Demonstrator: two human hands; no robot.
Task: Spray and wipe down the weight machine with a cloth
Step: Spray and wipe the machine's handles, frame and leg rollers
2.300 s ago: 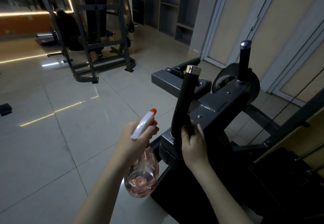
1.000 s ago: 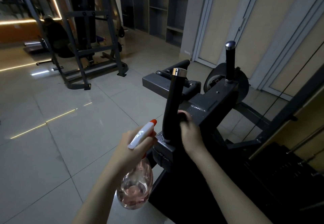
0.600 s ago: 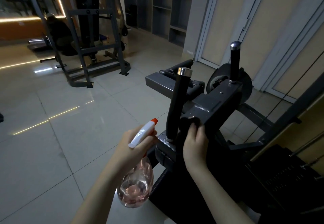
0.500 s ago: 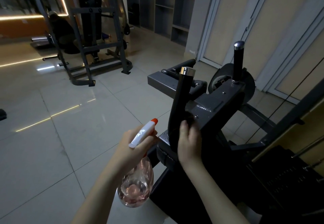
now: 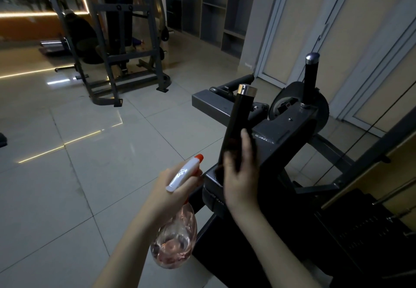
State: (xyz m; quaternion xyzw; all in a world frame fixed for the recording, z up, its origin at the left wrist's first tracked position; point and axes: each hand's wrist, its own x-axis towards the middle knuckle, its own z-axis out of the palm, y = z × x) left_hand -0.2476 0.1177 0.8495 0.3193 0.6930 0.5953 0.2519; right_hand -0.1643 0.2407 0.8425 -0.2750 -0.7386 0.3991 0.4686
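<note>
The head view takes in a dim gym. The weight machine [image 5: 281, 139] fills the picture from centre to 4 o'clock. It is a grey steel bracket carrying two upright black handles, each capped in chrome.

The near handle [image 5: 239, 116] rises just right of centre, its top leaning a little to the right. The far handle [image 5: 310, 80] stands at 2 o'clock, well apart from it, with the bracket's flat top between them. A black disc [image 5: 292, 88] sits behind the far handle's foot.

The right hand [image 5: 242, 175] grips the lower part of the near handle, fingers curled round its left side and thumb laid up its right side. Whether a cloth lies under the palm cannot be told, since everything there is black and blurred.

The left hand [image 5: 175, 188], at 6 o'clock, holds the spray bottle [image 5: 174, 240] by its neck with the fingers wrapped round it. The orange nozzle [image 5: 199, 157] points up and right, near the bracket's lower left corner but apart from it. The bottle's clear belly hangs just beside the edge of the machine's dark base.

The weight stack [image 5: 371, 231] lies in shadow at 4 o'clock. From 7 to 10 o'clock the tiled floor [image 5: 78, 175] spreads from the machine's edge to a steel rack [image 5: 126, 62] at 11. Shelving [image 5: 213, 6] stands at 12, and pale doors [image 5: 299, 28] at 1.
</note>
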